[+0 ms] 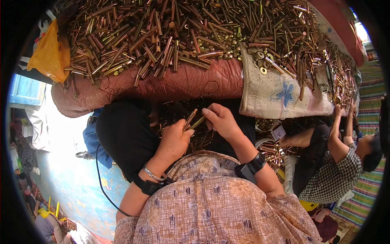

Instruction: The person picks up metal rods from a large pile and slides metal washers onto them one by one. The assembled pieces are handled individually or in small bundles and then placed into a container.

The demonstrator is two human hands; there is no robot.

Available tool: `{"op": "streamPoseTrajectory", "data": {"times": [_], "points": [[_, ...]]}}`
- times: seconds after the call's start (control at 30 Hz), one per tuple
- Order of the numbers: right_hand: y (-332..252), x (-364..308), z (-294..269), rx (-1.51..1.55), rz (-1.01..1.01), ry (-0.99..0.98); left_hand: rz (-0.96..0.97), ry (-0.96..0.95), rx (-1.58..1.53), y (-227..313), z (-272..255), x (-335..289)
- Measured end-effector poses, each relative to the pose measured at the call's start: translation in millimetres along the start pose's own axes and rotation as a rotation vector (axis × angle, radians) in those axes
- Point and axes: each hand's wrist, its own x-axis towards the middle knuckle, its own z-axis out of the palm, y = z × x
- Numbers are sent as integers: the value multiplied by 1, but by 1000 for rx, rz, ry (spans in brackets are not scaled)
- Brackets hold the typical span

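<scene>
Over my lap, my left hand (174, 140) is closed around two thin metal pieces. One is a copper-coloured tube (191, 117) pointing up and away; the other is a brass-coloured rod (197, 123) slanting to the right. My right hand (223, 122) pinches at the far end of that rod, thumb and forefinger together. Any small part between those fingertips is hidden. Beyond both hands, a heap of similar metal tubes (122, 44) covers the worktop, with small brass-coloured nuts (231, 42) and flat washers (264, 63) among them.
A red padded cloth roll (162, 83) edges the worktop, beside a white cloth with a blue flower (260, 91). A yellow plastic bag (50, 53) hangs at the far left. On the right a co-worker (333, 171) reaches into the heap. More metal pieces (272, 150) lie below.
</scene>
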Motion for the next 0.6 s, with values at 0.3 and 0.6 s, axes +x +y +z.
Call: {"op": "streamPoseTrajectory", "data": {"times": [0.3, 0.6], "points": [[12, 5, -2, -6, -97, 11, -49, -27, -9, 1, -1, 0], [12, 6, 0, -44, -85, 70, -51, -74, -2, 4, -3, 0]]}}
